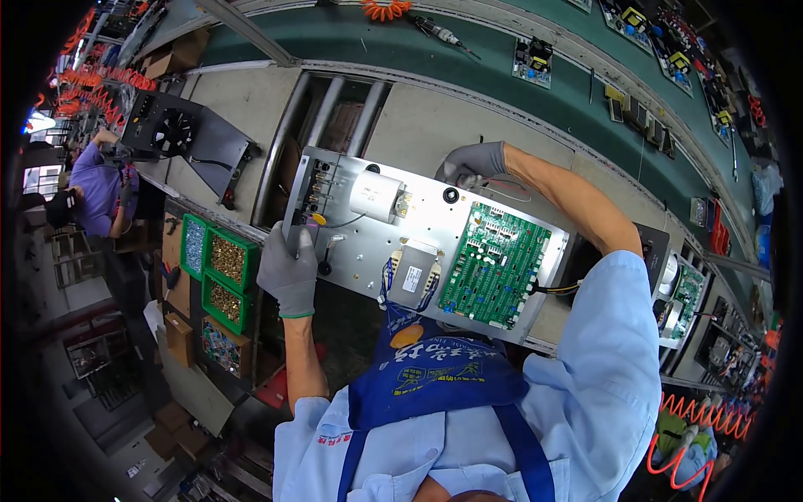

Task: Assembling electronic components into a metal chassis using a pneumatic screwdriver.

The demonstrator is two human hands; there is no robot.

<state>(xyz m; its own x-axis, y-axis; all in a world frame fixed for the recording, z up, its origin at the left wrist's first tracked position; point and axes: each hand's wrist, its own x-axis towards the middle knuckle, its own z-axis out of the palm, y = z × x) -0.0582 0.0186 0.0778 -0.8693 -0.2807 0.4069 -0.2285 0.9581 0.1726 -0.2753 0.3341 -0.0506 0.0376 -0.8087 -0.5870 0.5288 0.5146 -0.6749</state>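
Observation:
A silver metal chassis plate (435, 222) lies tilted in front of me, its near edge over my blue apron. Gripping its left end is my gloved left hand (288, 272), thumb up beside the yellow-topped part. At the far edge, my gloved right hand (470, 162) has its fingers curled around the rim, partly hidden, next to thin loose wires (512, 186). Mounted on the plate are a white cylindrical capacitor (376, 196), a transformer (414, 272) with blue wires, and a large green circuit board (498, 263).
Metal rollers (326, 113) cross the bench at left, near a dark housing with a fan (174, 131). Green bins (227, 258) hold brass fasteners. A power screwdriver (439, 32) lies on the far green shelf. Another chassis (682, 301) sits right. A co-worker (104, 188) stands far left.

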